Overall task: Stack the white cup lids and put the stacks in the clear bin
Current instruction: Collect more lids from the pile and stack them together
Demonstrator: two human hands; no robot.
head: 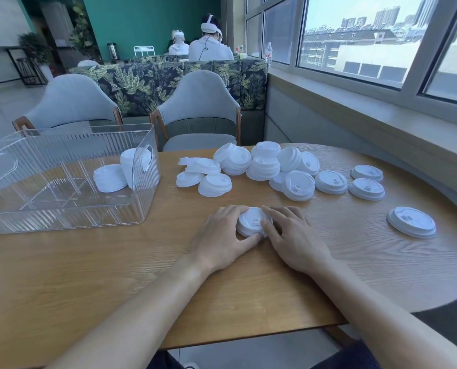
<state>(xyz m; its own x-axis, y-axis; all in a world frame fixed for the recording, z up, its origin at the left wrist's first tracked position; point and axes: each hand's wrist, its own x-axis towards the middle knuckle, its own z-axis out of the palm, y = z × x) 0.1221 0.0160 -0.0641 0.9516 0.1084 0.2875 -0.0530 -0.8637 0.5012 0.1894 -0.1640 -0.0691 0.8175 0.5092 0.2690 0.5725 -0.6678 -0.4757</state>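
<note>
A short stack of white cup lids point(251, 222) sits on the wooden table point(115, 275) in front of me. My left hand point(222, 241) grips its left side, thumb at the near edge. My right hand point(291, 235) holds its right side, with the thumb lying on top. The clear bin point(62, 217) stands at the left and holds two lid stacks point(110, 178) in its far right corner, one lying flat and one on its side. A heap of loose lids point(264, 163) lies beyond my hands. A single lid point(411, 221) lies far right.
Three lone lids point(366, 189) lie to the right of the heap. Two grey chairs point(198, 113) stand across the table. The table's rounded edge runs along the right, close to the window wall. Two people sit at a far booth.
</note>
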